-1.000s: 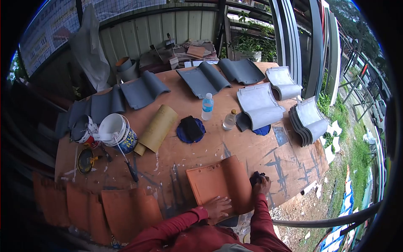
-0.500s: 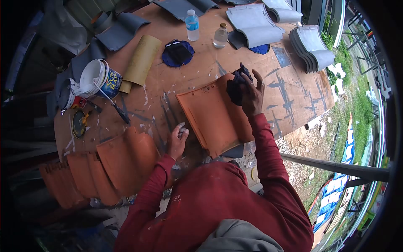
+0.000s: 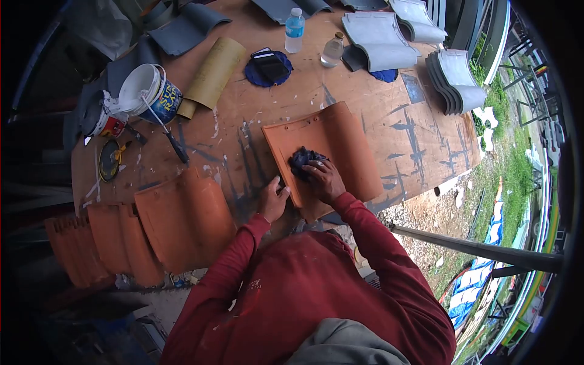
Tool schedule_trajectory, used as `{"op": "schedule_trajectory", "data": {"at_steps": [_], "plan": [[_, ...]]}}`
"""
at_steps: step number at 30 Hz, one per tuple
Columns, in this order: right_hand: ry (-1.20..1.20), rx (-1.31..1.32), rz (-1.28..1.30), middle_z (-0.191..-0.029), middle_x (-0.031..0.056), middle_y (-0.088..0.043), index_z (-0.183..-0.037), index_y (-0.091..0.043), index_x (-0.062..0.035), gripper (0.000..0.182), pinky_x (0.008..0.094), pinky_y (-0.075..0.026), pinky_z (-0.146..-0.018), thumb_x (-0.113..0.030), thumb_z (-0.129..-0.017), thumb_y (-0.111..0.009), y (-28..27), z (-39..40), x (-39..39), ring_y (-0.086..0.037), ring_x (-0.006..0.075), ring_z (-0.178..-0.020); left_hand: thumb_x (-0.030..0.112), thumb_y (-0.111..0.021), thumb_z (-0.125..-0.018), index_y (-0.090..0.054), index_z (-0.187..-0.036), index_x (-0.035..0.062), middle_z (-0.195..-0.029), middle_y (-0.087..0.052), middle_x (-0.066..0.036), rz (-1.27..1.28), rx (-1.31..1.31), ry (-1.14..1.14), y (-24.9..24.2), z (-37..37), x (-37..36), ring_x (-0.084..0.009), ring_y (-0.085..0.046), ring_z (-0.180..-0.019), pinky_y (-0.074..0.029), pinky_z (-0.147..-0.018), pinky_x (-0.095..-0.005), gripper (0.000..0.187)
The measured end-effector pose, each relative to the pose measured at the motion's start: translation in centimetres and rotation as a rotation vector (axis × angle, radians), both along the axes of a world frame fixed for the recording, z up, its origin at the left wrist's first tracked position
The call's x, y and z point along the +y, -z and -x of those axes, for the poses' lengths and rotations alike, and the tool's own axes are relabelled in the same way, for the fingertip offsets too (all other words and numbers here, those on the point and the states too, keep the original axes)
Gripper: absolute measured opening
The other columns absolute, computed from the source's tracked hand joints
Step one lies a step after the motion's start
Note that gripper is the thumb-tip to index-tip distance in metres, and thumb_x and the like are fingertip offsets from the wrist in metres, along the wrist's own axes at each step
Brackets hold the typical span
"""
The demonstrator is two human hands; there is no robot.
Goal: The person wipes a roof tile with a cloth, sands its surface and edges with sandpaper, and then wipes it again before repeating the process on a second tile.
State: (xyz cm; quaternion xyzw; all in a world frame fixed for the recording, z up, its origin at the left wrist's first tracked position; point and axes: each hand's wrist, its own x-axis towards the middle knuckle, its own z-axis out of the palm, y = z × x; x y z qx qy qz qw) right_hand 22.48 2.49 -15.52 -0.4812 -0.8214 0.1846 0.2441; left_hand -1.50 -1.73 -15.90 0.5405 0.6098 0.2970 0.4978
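Note:
An orange curved roof tile lies on the wooden table in front of me. My right hand is closed on a crumpled dark cloth and presses it onto the flat left part of the tile. Beside the tile's lower left edge is my left hand, its fingers slightly bent and apart, with the fingertips at or very near that edge. More orange tiles lean in a row at the table's left front.
At the left stand a paint bucket with a brush and a yellow-rimmed lid. Farther back are a yellow tile, a phone on blue cloth, two bottles and grey tiles. A pole juts in at right.
My right hand has brought the cloth from the tile's raised far right side down and left onto its flat part. My left hand has come closer to the tile's edge.

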Motion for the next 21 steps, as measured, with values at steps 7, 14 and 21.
{"op": "schedule_trajectory", "data": {"at_steps": [7, 14, 21], "plan": [[0.286, -0.01, -0.141, -0.122, 0.0191, -0.064, -0.137, -0.061, -0.0131, 0.056, 0.0497, -0.052, -0.095, -0.009, -0.082, -0.068, -5.0, -0.4, -0.7, -0.062, 0.0422, -0.108, 0.026, -0.067, -0.1, -0.049, -0.144, -0.0141, -0.135, -0.062, -0.035, -0.083, 0.073, 0.053, -0.4, 0.0, 0.4, -0.0441, -0.063, -0.127, -0.051, -0.106, -0.0443, 0.062], [0.034, 0.064, -0.23, -0.13, 0.0248, -0.062, -0.141, -0.066, -0.0191, 0.057, 0.0483, -0.054, -0.096, -0.015, -0.085, -0.069, -0.5, 9.2, 11.7, -0.064, 0.0433, -0.115, 0.029, -0.064, -0.103, -0.048, -0.144, -0.015, -0.145, -0.055, -0.034, -0.013, 0.133, 0.148, -3.3, 0.5, 0.5, -0.0429, -0.054, -0.138, -0.044, -0.114, -0.043, 0.063], [0.345, -0.649, 0.032, -0.131, 0.0191, -0.064, -0.128, -0.072, -0.0119, 0.041, 0.0504, -0.053, -0.089, -0.018, -0.089, -0.06, -6.3, 3.5, 13.4, -0.062, 0.0384, -0.115, 0.036, -0.07, -0.098, -0.049, -0.145, -0.0145, -0.146, -0.055, -0.034, -0.002, -0.02, 0.151, -2.4, 1.7, 0.0, -0.0438, -0.053, -0.139, -0.042, -0.116, -0.0435, 0.072]]}}
